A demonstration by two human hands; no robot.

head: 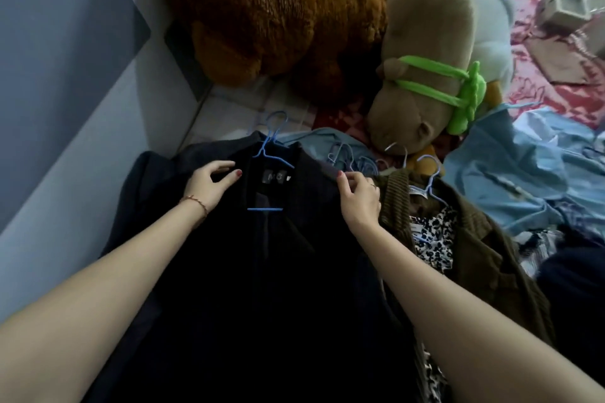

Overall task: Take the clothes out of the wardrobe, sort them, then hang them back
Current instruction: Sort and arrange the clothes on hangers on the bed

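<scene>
A dark navy jacket lies flat on the bed in front of me, on a blue hanger whose hook points away. My left hand rests on the jacket's left shoulder with its fingers curled over the collar edge. My right hand pinches the fabric at the right shoulder. To the right lie an olive knit cardigan over a leopard-print top, both on blue hangers. Light blue garments are piled further right.
A big brown plush bear and a tan plush toy with green straps sit at the head of the bed. A grey wall runs along the left. Loose blue hangers lie behind the jacket. Pink bedding shows at the right.
</scene>
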